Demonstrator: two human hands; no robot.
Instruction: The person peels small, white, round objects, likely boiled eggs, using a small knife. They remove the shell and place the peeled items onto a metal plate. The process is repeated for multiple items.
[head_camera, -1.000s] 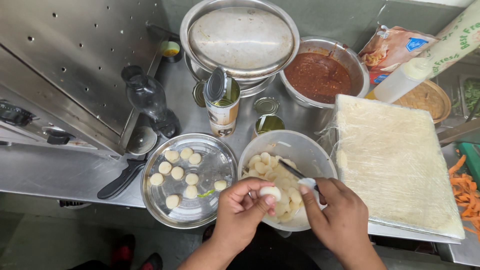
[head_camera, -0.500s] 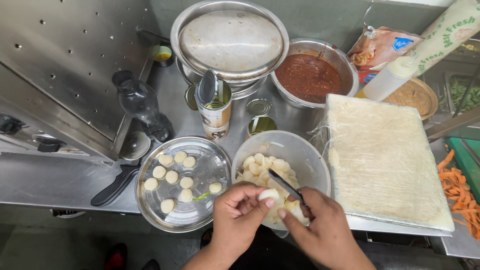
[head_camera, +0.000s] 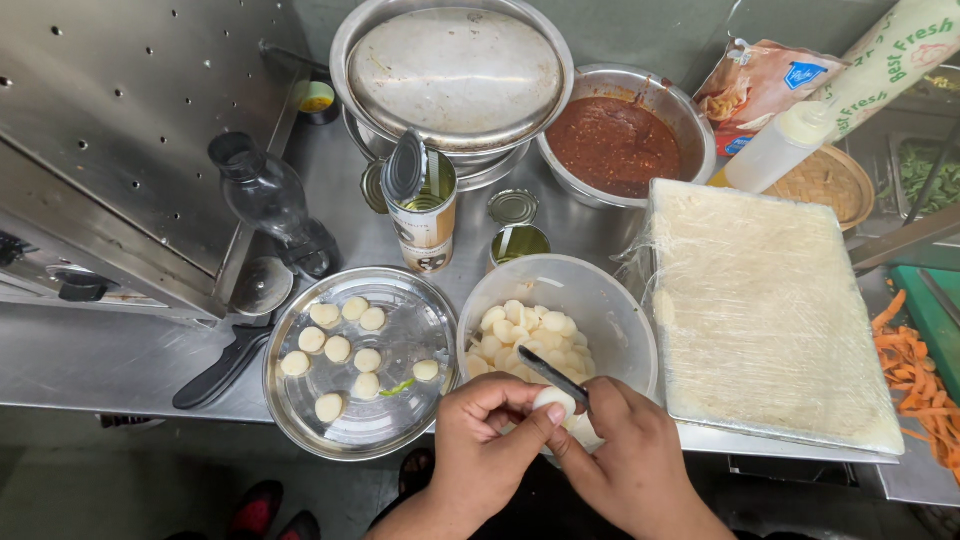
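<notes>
On a steel worktop (head_camera: 120, 360), over the near rim of a white bowl (head_camera: 610, 300), the left hand (head_camera: 490, 445) pinches a small pale ball (head_camera: 553, 400), likely soft, light and slippery, while the right hand (head_camera: 625, 455) grips a knife (head_camera: 552, 376) laid against it.

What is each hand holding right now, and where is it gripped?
The left hand pinches a small white round piece between its fingertips, over the white bowl. The right hand holds a small knife by its handle, blade pointing over the bowl.
</notes>
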